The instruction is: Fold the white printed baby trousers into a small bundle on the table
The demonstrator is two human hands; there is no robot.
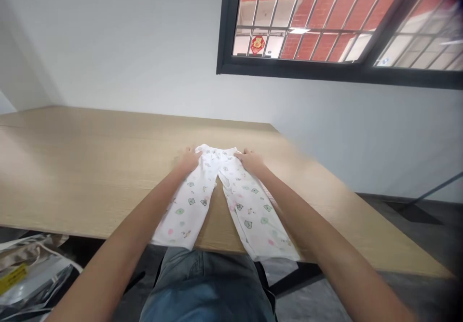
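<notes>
A pair of small white pants [249, 206], printed with little green, pink and dark-outlined figures, lies spread flat on the wooden table [108, 177]. Its waistband is on the far side and the two legs point toward me, their hems at the table's near edge. At the left end of the waist, my left hand [190, 160] is closed on the side of the pants, thumb on top of the cloth. My right hand [251, 160] grips the opposite side in the same way. The fingertips under or beside the fabric are partly hidden.
Below the table's near edge on the left are plastic-wrapped items [32, 273] with a yellow label and a white cord. My legs [206, 283] are just under the near edge. Behind the table stand a white wall [126, 47] and a barred window [307, 22].
</notes>
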